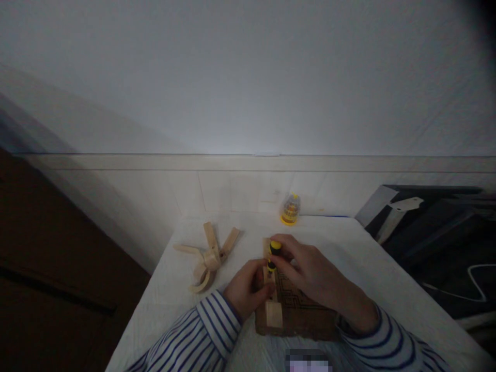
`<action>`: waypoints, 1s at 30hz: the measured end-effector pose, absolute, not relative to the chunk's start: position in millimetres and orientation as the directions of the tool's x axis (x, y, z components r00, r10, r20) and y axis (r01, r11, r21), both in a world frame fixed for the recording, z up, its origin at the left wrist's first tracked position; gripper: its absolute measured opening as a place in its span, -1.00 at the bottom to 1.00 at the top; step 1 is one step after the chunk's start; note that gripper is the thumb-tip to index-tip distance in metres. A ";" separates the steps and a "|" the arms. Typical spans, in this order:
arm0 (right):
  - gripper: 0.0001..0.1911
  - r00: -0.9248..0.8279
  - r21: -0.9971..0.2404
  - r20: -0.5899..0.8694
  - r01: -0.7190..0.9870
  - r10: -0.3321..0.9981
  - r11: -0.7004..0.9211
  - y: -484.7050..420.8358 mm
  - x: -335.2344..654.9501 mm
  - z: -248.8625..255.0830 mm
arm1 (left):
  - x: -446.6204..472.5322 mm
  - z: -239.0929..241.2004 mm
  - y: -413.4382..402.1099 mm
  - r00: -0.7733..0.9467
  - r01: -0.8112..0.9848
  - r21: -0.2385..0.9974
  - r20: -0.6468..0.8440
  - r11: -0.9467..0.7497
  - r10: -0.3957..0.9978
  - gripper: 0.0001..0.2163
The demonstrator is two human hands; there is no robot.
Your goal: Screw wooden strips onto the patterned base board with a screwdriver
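Note:
My right hand (pixel 306 266) is closed on the handle of a short black-and-yellow screwdriver (pixel 275 248), which stands upright with its tip down on a light wooden strip (pixel 270 287). My left hand (pixel 248 289) grips that strip from the left side, fingers behind it and thumb near the screwdriver's lower end. Under the strip lies a dark brown carved wooden board (pixel 306 310) with a line pattern. A pale wooden block (pixel 274 314) sits at the strip's near end. The screwdriver's tip and any screw are too small to make out.
Left of my hands lies a bundle of joined pale wooden strips and curved pieces (pixel 211 258). A clear container with a yellow base (pixel 290 211) stands at the back of the white-covered table (pixel 155 325). Dark panels (pixel 437 232) lean at the right.

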State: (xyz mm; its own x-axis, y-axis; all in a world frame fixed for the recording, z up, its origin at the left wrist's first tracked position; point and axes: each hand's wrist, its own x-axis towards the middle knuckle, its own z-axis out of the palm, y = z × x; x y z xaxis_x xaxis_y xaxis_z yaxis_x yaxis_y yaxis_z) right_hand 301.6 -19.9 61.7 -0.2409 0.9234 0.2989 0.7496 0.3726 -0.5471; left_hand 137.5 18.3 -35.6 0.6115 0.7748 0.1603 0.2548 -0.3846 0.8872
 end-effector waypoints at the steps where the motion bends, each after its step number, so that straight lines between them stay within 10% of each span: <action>1: -0.76 -0.237 -0.547 0.304 0.749 0.923 0.372 -20.0 301.2 61.4 | 137.6 -36.1 18.7 0.610 0.257 0.883 0.167 -0.393 0.775 -0.58; 15: -0.80 -0.172 -0.710 0.237 0.641 0.956 0.291 -21.3 293.8 64.4 | 138.8 -28.9 19.7 0.625 0.208 0.896 0.188 -0.393 0.757 -0.61; 30: -0.58 -0.415 -0.601 0.213 0.658 0.885 0.453 -18.6 313.1 72.2 | 137.8 -32.3 19.8 0.625 0.202 0.903 0.178 -0.378 0.760 -0.59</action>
